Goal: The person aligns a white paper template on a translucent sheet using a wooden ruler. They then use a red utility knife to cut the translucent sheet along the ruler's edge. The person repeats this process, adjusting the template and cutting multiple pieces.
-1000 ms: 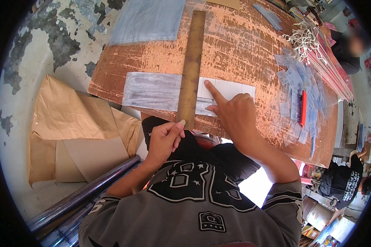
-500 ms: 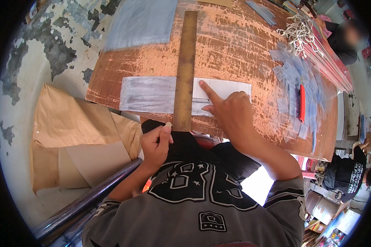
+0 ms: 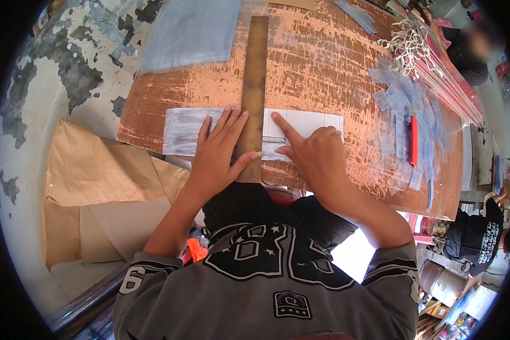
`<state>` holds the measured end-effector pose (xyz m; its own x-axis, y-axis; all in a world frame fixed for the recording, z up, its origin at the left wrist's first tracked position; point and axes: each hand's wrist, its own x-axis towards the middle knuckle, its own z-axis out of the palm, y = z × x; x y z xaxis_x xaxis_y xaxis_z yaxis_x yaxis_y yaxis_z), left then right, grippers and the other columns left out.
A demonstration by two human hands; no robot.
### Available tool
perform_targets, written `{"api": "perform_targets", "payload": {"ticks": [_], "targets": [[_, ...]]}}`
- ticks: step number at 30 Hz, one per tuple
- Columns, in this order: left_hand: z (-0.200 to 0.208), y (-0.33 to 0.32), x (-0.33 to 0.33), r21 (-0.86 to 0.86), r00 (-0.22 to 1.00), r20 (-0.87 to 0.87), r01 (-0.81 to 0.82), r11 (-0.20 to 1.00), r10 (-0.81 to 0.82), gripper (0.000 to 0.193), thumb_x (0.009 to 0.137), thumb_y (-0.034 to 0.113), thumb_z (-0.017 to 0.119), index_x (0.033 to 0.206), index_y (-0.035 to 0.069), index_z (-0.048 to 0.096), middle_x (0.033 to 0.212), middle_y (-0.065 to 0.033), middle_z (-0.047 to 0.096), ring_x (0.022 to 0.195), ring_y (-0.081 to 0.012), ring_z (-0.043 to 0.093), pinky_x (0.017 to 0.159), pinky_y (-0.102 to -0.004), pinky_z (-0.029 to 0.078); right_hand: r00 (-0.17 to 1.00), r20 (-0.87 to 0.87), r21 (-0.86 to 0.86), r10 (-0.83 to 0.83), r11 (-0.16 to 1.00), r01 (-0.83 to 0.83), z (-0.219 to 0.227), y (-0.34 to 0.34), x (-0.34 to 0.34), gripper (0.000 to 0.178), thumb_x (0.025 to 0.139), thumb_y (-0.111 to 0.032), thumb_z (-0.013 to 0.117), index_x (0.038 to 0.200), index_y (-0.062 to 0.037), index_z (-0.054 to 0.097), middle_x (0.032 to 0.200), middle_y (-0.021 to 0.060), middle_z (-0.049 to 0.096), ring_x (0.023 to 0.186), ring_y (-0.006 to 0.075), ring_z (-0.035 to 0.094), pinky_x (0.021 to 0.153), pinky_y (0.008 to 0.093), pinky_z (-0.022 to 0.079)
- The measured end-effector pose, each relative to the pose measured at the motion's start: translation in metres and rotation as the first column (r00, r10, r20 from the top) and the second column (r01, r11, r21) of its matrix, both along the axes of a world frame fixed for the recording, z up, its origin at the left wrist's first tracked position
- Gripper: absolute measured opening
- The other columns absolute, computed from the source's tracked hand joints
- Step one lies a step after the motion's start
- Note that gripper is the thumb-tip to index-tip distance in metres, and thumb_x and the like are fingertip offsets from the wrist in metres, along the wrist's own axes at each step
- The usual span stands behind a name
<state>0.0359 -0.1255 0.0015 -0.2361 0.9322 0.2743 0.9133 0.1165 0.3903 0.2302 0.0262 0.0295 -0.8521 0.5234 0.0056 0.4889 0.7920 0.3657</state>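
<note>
A long brown straightedge (image 3: 256, 68) lies across a strip of clear, greyish plastic sheet (image 3: 181, 133) near the table's front edge. White paper with thin ruled lines (image 3: 309, 120) shows to the right of the straightedge. My left hand (image 3: 218, 153) rests with fingers spread, its fingertips on the plastic along the straightedge's left side and its thumb across the straightedge's lower part. With the index finger stretched out, my right hand (image 3: 317, 153) presses on the paper just right of the straightedge. Its thumb is apart from that finger and the others are curled; I see nothing held.
A stack of clear sheets (image 3: 190, 34) lies at the far left of the worn wooden table (image 3: 317, 62). Plastic offcuts (image 3: 405, 107) and a red-edged tool (image 3: 414, 141) are at the right, near corded red-and-white strips (image 3: 445, 85). Brown paper (image 3: 96, 164) stands left. Other people are at right.
My left hand has come up from below the straightedge, its fingers opening from a curl to lie flat on the plastic and straightedge. My right hand stays in place on the paper.
</note>
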Motion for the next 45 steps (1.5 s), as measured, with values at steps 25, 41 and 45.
{"api": "perform_targets", "payload": {"ticks": [25,41,45], "targets": [[0.0027,0.0028,-0.0022,-0.066,1.0,0.018,0.013,0.998,-0.012,0.08,0.106,0.06,0.065,0.169,0.013,0.051,0.177,-0.0137,0.046,0.168,-0.0316,0.035,0.136,-0.06,0.018,1.0,-0.004,0.063,0.011,0.998,-0.011,-0.0036,0.0001,0.0003,0.079,0.105,-0.075,0.051,0.176,-0.0434,0.037,0.078,0.0166,0.07,0.072,0.0305,0.068,0.063,0.0392,0.055],[0.002,0.0028,0.0019,-0.047,1.0,-0.001,0.0,0.999,0.0,0.078,0.106,0.054,0.066,0.171,0.013,0.049,0.178,-0.0164,0.045,0.168,-0.0359,0.036,0.136,-0.0606,0.018,1.0,0.002,0.038,0.011,0.999,-0.011,-0.0016,-0.0003,0.0007,0.079,0.105,-0.073,0.053,0.176,-0.0432,0.037,0.08,0.0173,0.071,0.075,0.0316,0.07,0.067,0.0421,0.058],[0.0016,0.0023,0.0028,-0.041,1.0,-0.001,-0.005,0.999,0.005,0.078,0.107,0.053,0.066,0.17,0.012,0.05,0.178,-0.0163,0.045,0.167,-0.0357,0.036,0.136,-0.0604,0.018,1.0,-0.004,0.024,-0.01,1.0,0.01,-0.0041,-0.0009,-0.0002,0.08,0.104,-0.073,0.055,0.176,-0.043,0.038,0.081,0.0178,0.071,0.076,0.033,0.07,0.071,0.0444,0.06]]}}
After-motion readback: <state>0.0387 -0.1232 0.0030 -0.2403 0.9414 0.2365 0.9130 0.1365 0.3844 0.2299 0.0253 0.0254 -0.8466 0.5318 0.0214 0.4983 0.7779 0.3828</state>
